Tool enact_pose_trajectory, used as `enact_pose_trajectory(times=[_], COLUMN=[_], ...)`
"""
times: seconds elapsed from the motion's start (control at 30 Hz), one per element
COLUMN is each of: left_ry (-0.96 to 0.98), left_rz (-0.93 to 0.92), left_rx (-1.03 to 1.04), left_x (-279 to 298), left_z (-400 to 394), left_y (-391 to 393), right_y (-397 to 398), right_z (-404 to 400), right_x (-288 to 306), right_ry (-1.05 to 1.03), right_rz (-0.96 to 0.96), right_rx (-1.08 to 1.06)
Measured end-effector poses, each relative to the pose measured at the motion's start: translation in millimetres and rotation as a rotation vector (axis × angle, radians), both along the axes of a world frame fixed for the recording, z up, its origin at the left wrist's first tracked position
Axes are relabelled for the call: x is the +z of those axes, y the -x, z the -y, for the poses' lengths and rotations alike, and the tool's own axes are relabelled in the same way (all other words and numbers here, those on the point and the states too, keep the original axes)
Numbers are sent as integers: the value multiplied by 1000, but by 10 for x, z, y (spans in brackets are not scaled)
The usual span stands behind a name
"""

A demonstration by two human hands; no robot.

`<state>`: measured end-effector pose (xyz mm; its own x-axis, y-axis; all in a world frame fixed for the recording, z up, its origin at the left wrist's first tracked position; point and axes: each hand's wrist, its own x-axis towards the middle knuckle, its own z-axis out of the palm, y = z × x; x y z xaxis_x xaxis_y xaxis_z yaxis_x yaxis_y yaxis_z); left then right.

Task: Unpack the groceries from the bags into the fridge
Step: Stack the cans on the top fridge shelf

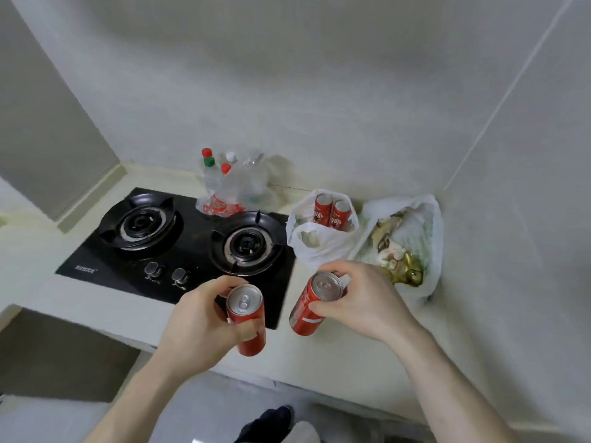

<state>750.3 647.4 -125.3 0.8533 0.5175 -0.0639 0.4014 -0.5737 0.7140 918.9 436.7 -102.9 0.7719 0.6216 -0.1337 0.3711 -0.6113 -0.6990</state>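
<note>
Each hand's fingers (323, 306) wrap a red can (246, 318).

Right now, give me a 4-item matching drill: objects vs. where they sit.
Things:
1. can in left hand
2. can in right hand
3. bottles in clear bag
4. two cans in white bag

Places:
A. behind the stove, against the wall
B. over the stove's front right corner
C. right of the stove, upright inside a bag
D. over the counter, in front of the white bag

Pairs: 1-B, 2-D, 3-A, 4-C
</note>
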Motion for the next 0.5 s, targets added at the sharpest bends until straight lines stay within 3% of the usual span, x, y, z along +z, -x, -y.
enact_pose_trajectory(times=[0.3,0.5], left_ry=[12,-4], left_rz=[-94,-111], left_rx=[-605,-933], left_x=[-71,-139], left_z=[186,627], left_y=[-678,-658], right_y=[909,1866], right_z=[643,978], right_x=[-294,-322], right_ry=[49,50], right_rz=[-80,-124], right_rx=[-540,-925])
